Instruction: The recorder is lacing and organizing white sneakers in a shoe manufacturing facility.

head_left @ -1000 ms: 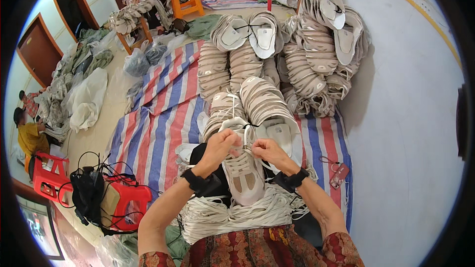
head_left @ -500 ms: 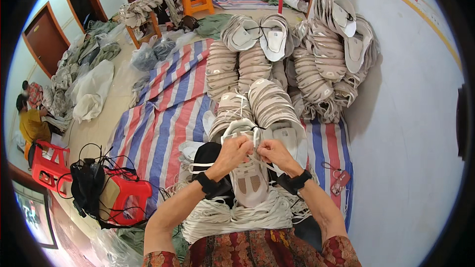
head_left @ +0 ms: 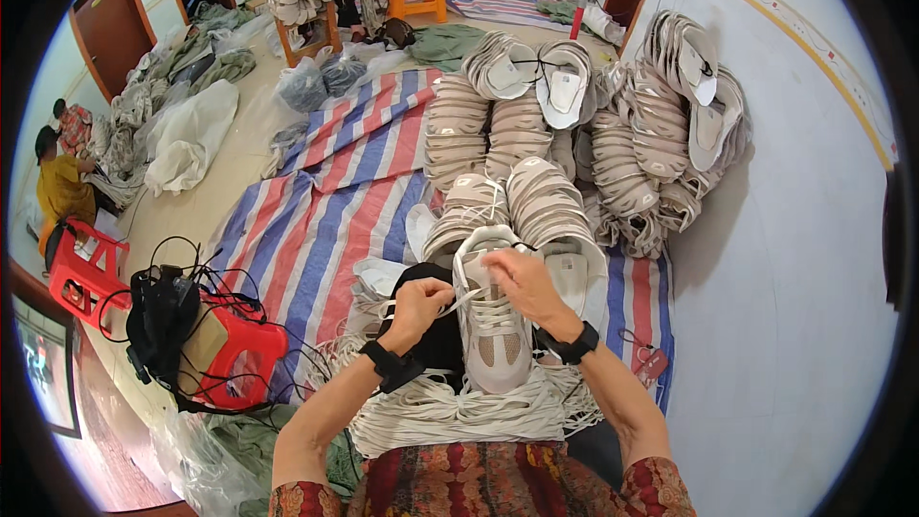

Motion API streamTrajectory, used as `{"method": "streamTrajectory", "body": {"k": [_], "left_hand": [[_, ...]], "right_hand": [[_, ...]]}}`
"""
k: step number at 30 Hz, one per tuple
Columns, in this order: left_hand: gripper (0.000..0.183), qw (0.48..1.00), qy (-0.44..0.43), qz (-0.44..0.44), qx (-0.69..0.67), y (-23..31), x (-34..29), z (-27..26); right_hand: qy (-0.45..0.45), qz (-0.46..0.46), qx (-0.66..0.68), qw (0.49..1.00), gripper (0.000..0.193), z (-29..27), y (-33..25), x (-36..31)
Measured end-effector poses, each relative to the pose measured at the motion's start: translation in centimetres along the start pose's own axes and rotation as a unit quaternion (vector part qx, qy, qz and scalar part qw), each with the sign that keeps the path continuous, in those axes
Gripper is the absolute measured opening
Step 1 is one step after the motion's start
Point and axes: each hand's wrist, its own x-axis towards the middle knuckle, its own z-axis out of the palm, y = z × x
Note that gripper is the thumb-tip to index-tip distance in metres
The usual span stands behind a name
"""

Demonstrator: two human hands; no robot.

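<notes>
A beige shoe upper (head_left: 499, 356) with mesh panels at its toe lies in front of me, toe toward my body. White lace runs in rows across its front. My left hand (head_left: 421, 307) is closed in a pinch on a loose end of the white shoelace (head_left: 465, 300), drawn out to the left of the upper. Over the upper's tongue and right eyelet edge is my right hand (head_left: 529, 287); its fingertips are blurred, so their grip cannot be made out. A thick bundle of white laces (head_left: 450, 421) lies across my lap, below the toe.
Stacked shoe uppers (head_left: 550, 206) stand just beyond, with more piles (head_left: 637, 134) along the right wall. Striped sheeting (head_left: 316, 201) covers the floor. At left, a red stool (head_left: 244, 359) carries a black bag (head_left: 163, 325) and cables. Other people sit farther off, one in yellow (head_left: 64, 193).
My hands were together at the upper's throat. Now the left has moved left and down, pulling the lace out, and the right has shifted over the tongue. The view has shifted slightly.
</notes>
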Motion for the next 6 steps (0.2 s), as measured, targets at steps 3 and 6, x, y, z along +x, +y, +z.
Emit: {"method": "streamTrajectory", "body": {"k": [3, 6], "left_hand": [[0.012, 1.0, -0.023, 0.009, -0.005, -0.5, -0.2, -0.2], [0.011, 0.989, -0.121, -0.025, -0.087, -0.6, -0.4, -0.6]], "right_hand": [[-0.081, 0.034, -0.026, 0.996, 0.014, 1.7, -0.2, 0.2], [-0.135, 0.03, -0.093, 0.986, 0.015, 1.9, 0.1, -0.1]]}}
